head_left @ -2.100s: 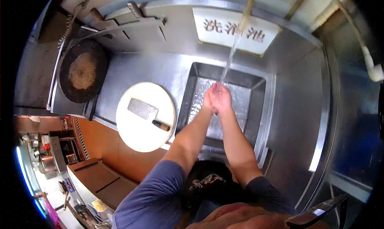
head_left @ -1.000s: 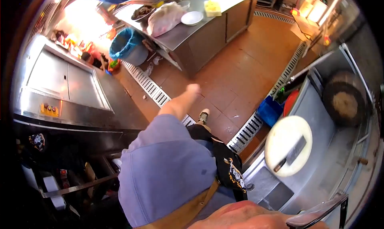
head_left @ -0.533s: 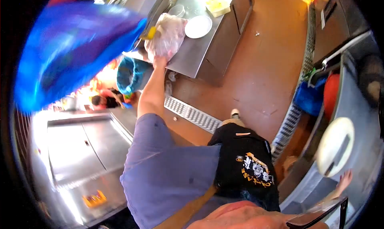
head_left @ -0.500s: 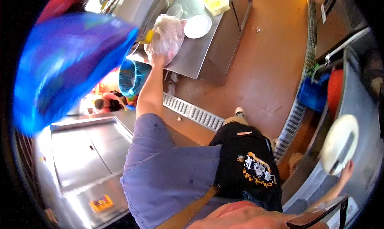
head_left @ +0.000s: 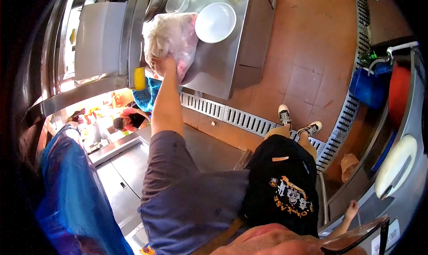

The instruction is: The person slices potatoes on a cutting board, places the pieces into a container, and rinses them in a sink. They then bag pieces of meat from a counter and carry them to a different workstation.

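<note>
Kitchen aisle, tiled floor [head_left: 307,83], metal counters both sides. Nearest: black apron [head_left: 285,197] with orange and white print. Right hand [head_left: 351,209] is low by the right counter [head_left: 375,206], small and partly seen; can't tell how far open or whether it holds anything. Just past it, white round board [head_left: 394,159] on that counter, knife [head_left: 402,172] lying on it. Sneakers [head_left: 284,116] by the floor drain [head_left: 247,120]. Left arm is stretched out; left hand [head_left: 165,66] is closed, fingers curled into the plastic of the bag [head_left: 182,34]. Bag sits on the metal table [head_left: 216,67], near its edge, pinkish contents showing through. White bowl [head_left: 216,23] just beside it; can't tell if touching. Clear tub [head_left: 177,2] beyond.
</note>
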Motion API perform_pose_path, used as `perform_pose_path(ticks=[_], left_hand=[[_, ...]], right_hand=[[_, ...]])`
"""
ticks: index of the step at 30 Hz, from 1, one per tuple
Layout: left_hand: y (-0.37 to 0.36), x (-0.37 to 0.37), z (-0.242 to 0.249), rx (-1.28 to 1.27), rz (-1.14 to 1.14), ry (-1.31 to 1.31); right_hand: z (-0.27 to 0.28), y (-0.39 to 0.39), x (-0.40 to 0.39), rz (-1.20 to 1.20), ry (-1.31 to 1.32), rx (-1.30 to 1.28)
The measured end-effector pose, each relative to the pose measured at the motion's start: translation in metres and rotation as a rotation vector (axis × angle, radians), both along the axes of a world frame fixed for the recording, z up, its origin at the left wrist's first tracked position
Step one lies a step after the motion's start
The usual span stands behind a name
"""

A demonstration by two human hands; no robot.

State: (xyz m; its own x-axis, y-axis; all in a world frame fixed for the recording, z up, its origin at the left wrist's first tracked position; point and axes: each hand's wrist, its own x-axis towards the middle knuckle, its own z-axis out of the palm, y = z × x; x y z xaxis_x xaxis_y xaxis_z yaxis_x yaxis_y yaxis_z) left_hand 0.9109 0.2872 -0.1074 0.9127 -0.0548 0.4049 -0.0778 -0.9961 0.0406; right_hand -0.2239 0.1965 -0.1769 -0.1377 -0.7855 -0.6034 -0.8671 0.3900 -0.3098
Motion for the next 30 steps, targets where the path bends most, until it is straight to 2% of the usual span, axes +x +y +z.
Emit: perform_pose_path(ticks=[2,3,4,5,6,7,8,9,11,13,15,17,20,21,22,23,25,27,28,29,30], left_hand=[[0.026,0.025,-0.004,-0.008,0.009,-0.035],[0.033,0.034,-0.007,0.098,-0.009,0.002],[0.048,0.034,-0.008,0.323,-0.048,0.1],[0.056,0.031,-0.014,0.531,-0.134,0.186],[0.059,0.029,-0.026,0.656,-0.229,0.251],[0.06,0.031,-0.037,0.719,-0.308,0.284],[0.068,0.043,-0.045,0.732,-0.357,0.303],[0.065,0.047,-0.048,0.699,-0.366,0.301],[0.064,0.051,-0.053,0.624,-0.292,0.268],[0.064,0.068,-0.038,0.577,-0.177,0.238],[0.074,0.061,-0.038,0.553,-0.095,0.223],[0.089,0.057,-0.046,0.56,-0.05,0.226],[0.087,0.039,-0.05,0.818,-0.216,0.253],[0.076,0.026,-0.054,0.854,-0.283,0.272],[0.073,0.014,-0.049,0.909,-0.347,0.299],[0.064,-0.001,-0.037,0.973,-0.393,0.323],[0.047,-0.037,-0.015,1.081,-0.413,0.373],[0.021,-0.086,0.016,1.118,-0.355,0.401],[0.006,-0.106,0.033,1.096,-0.293,0.393],[0.006,-0.102,0.032,0.971,-0.218,0.492],[0.009,-0.105,0.036,0.513,-0.075,0.502]], right_hand=[[-0.007,0.008,-0.001,-0.136,0.054,0.08],[0.005,-0.003,0.025,-0.112,0.084,0.101],[0.023,-0.023,0.046,-0.117,0.148,0.109],[-0.001,-0.017,0.014,-0.112,0.052,-0.048],[0.025,-0.036,0.044,-0.057,0.192,-0.055],[0.035,-0.054,0.058,-0.345,0.027,-0.003],[0.098,-0.093,0.133,-0.321,0.32,0.033],[0.037,-0.071,0.047,-0.272,0.394,-0.264],[0.033,-0.095,0.015,-0.34,0.301,-0.512],[0.062,-0.111,0.034,-0.409,0.416,-0.583],[0.049,-0.122,0.014,-0.417,0.477,-0.629],[0.048,-0.139,0.008,-0.412,0.488,-0.562],[0.017,-0.161,-0.022,-0.373,0.496,-0.593],[0.017,-0.168,-0.03,-0.284,0.553,-0.505],[0.033,-0.172,-0.015,-0.345,0.69,-0.328],[-0.025,-0.153,-0.087,-0.154,0.689,-0.565],[-0.013,-0.147,-0.074,-0.674,-0.232,-0.502],[-0.037,-0.154,-0.122,-0.856,-0.913,-0.333],[-0.043,-0.155,-0.133,-0.57,-0.381,-0.42],[-0.047,-0.158,-0.139,-0.363,0.217,-0.439],[-0.016,-0.168,-0.107,-0.309,0.569,-0.264]])
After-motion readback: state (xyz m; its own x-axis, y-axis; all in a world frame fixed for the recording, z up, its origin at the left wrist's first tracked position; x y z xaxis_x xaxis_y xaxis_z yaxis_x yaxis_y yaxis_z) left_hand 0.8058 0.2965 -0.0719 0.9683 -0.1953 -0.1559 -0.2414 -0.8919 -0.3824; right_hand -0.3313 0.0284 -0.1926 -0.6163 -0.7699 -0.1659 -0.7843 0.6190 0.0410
